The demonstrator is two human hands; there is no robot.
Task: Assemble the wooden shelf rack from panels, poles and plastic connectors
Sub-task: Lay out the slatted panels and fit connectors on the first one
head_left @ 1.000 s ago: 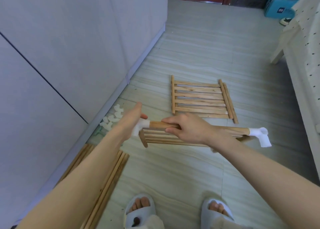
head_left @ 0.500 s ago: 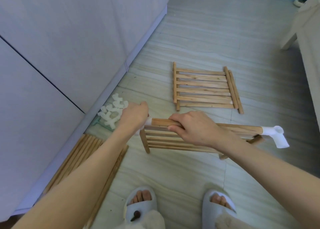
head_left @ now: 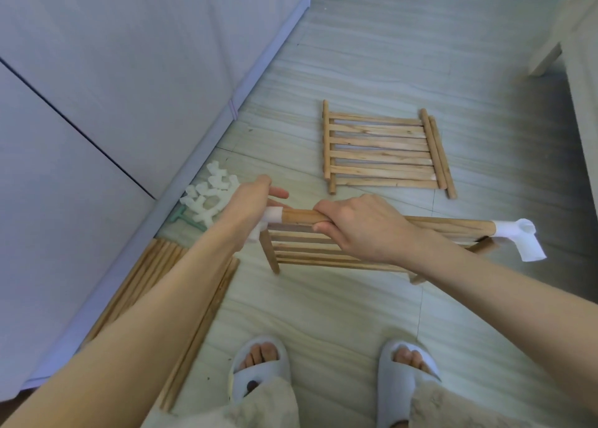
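Right hand (head_left: 365,230) grips the pole (head_left: 446,227) of one raised panel (head_left: 310,253) — left hand (head_left: 249,201) presses a white connector (head_left: 273,215) onto its end, fingers straight; one connector (head_left: 521,236) beyond right hand, second panel (head_left: 382,151) ahead.

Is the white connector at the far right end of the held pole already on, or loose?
On. The right-hand connector caps the end of the pole, hanging in the air with no hand near it.
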